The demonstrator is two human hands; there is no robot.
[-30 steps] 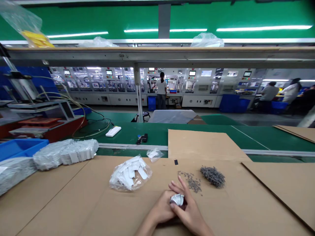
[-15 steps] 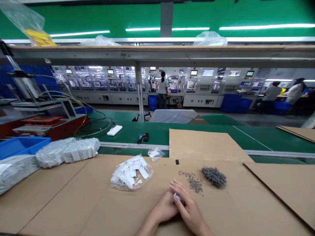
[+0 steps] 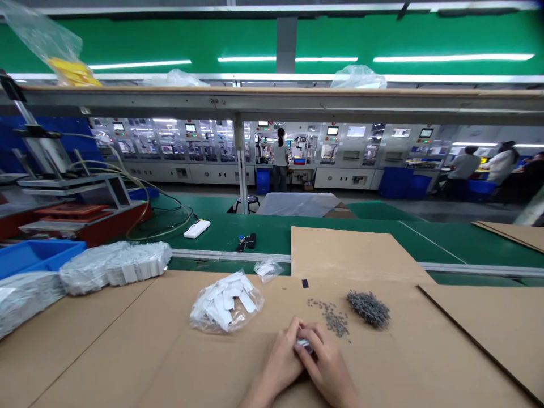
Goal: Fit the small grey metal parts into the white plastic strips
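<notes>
Both my hands meet low at the middle of the cardboard-covered bench. My left hand (image 3: pixel 284 361) and my right hand (image 3: pixel 326 365) are closed together around a small stack of white tags (image 3: pixel 303 343), of which only an edge shows between the fingers. Just beyond my right hand lie scattered small grey parts (image 3: pixel 334 320) and a denser grey heap (image 3: pixel 369 308). A clear bag of white tags (image 3: pixel 225 301) sits to the left of my hands.
A small clear bag (image 3: pixel 267 268) and a tiny black piece (image 3: pixel 305 283) lie farther back. Wrapped bundles of white tags (image 3: pixel 114 264) and a blue bin (image 3: pixel 36 254) are at the left. A green conveyor belt (image 3: pixel 467 241) runs behind, with a white device (image 3: pixel 196 228). People stand at machines in the background.
The fanned white tags seen a second ago are now squeezed together and mostly hidden between my hands. My right fingers have curled in over them.
</notes>
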